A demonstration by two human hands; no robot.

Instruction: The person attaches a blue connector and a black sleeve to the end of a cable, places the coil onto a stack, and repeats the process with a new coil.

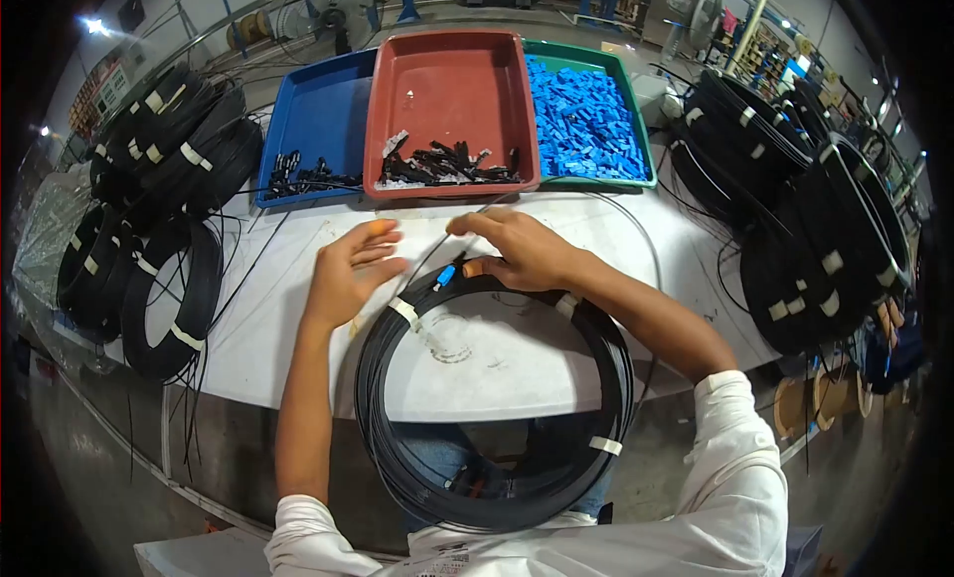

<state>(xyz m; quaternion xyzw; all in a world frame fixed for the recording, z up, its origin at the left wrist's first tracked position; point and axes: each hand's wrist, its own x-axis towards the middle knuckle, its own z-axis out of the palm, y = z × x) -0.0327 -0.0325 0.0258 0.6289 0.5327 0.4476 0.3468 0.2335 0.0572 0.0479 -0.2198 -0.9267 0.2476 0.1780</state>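
Note:
A coil of black cable [370, 378], bound with pale tape bands, rests partly on the white table and hangs over its front edge towards my lap. At the coil's upper rim sits a small blue connector [444, 277] with a black end. My right hand [517, 249] is bent over the top of the coil, its thumb beside the connector and its fingers closed on a thin black cable. To the left of the connector, my left hand [353, 269] is raised with thumb and fingers apart, holding nothing visible. One of its fingertips is orange.
Behind the coil stand a blue tray [318, 110] and a red tray [452, 90] with black parts, and a green tray [644, 150] full of blue connectors. Stacks of cable coils [174, 140] flank the left side, with more coils [815, 249] at right.

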